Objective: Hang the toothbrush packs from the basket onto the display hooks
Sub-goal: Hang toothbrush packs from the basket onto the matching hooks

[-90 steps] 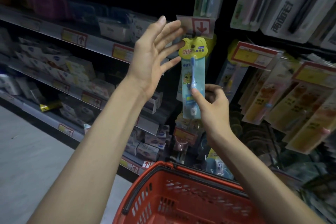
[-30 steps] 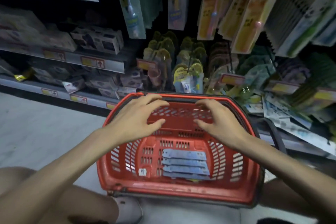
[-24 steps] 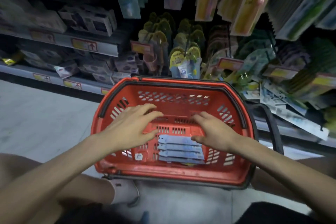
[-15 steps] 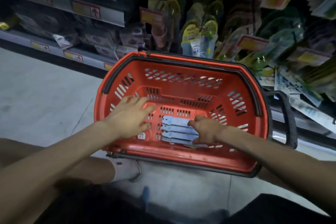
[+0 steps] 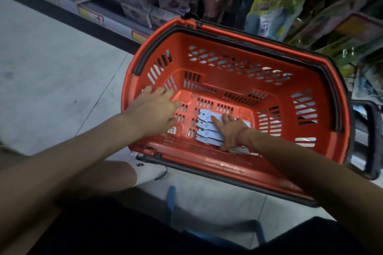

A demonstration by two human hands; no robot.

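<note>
On the grey floor tiles (image 5: 51,78), before low shelves, stands a red shopping basket (image 5: 207,161). Over its left inner wall the left hand (image 5: 153,109) is spread flat, fingers straight, holding nothing. On the basket bottom lies a fanned stack of white-backed toothbrush packs (image 5: 207,128). The right hand (image 5: 232,130) rests on them, fingers spread and straight, with no grip showing. Farther right, yellow-topped display packs (image 5: 267,6) hang behind the rim.

Toothbrush packs (image 5: 207,128) in basket (image 5: 232,172), before shelves (image 5: 128,4)
</note>
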